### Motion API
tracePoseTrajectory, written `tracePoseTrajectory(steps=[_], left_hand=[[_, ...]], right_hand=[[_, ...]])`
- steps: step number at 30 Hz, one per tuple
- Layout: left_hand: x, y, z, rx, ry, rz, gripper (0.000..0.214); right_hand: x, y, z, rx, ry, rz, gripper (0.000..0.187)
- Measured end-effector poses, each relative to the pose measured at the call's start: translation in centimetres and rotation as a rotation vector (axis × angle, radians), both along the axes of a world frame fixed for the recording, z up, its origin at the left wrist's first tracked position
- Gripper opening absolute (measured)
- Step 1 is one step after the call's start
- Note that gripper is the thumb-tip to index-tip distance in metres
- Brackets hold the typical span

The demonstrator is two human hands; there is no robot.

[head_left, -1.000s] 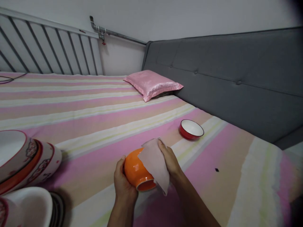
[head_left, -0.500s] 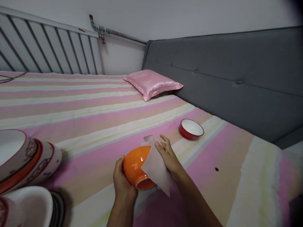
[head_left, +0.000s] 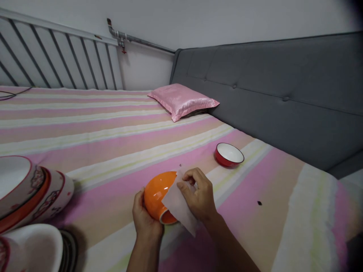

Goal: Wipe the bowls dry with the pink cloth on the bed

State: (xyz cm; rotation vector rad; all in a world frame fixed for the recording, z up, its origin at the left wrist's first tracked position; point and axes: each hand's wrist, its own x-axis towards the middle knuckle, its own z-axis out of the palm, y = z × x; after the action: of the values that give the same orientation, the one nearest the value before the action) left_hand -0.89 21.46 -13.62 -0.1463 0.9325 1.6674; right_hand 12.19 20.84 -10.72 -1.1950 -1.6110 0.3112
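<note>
An orange bowl (head_left: pixel 158 193) is tilted on its side above the bed, its foot ring turned towards me. My left hand (head_left: pixel 146 216) grips it from the left and below. A thin white sheet, like tissue or a wipe (head_left: pixel 178 206), drapes over the bowl's right part. With bent fingers, my right hand (head_left: pixel 200 192) pinches this sheet against the bowl's right side. The bowl's inside is hidden from view. Beyond my right hand stands a small red bowl (head_left: pixel 229 155) with a white inside, upright on the striped sheet.
Stacked patterned bowls (head_left: pixel 53 200) stand at the left edge, with a white dish (head_left: pixel 39 245) on dark plates in front. A pink pillow (head_left: pixel 183 99) lies by the grey headboard (head_left: pixel 269 75). A small dark speck (head_left: pixel 259 203) is on the striped bedsheet (head_left: pixel 113 151). A radiator (head_left: pixel 62 53) is behind.
The orange bowl and my left hand have shifted slightly left. My right hand's fingers have curled in from an extended pose, and the white sheet has moved left with the bowl.
</note>
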Motion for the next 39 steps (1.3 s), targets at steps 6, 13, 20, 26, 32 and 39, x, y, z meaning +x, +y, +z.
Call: tracePoseTrajectory(steps=[6, 13, 20, 26, 32, 39], left_hand=[[-0.3, 0.4, 0.3, -0.018, -0.055, 0.019, 0.01], [-0.6, 0.5, 0.7, 0.022, -0.088, 0.036, 0.019], [-0.7, 0.7, 0.5, 0.024, -0.087, 0.025, 0.018], [-0.7, 0.7, 0.7, 0.008, -0.08, 0.028, 0.019], [-0.8, 0.7, 0.5, -0.004, -0.099, 0.043, 0.02], [-0.9, 0.8, 0.6, -0.001, -0.097, 0.042, 0.019]], right_hand=[[-0.3, -0.7, 1.1, -0.013, -0.138, 0.148, 0.06], [-0.7, -0.3, 0.4, -0.089, -0.202, 0.237, 0.055], [-0.3, -0.1, 0.5, -0.245, 0.181, 0.366, 0.036], [0.8, 1.2, 0.5, -0.472, 1.082, 0.284, 0.038], [7.4, 1.8, 2.3, -0.228, 1.276, 0.012, 0.029], [9.2, 1.5, 1.9, -0.217, 1.161, -0.226, 0.036]])
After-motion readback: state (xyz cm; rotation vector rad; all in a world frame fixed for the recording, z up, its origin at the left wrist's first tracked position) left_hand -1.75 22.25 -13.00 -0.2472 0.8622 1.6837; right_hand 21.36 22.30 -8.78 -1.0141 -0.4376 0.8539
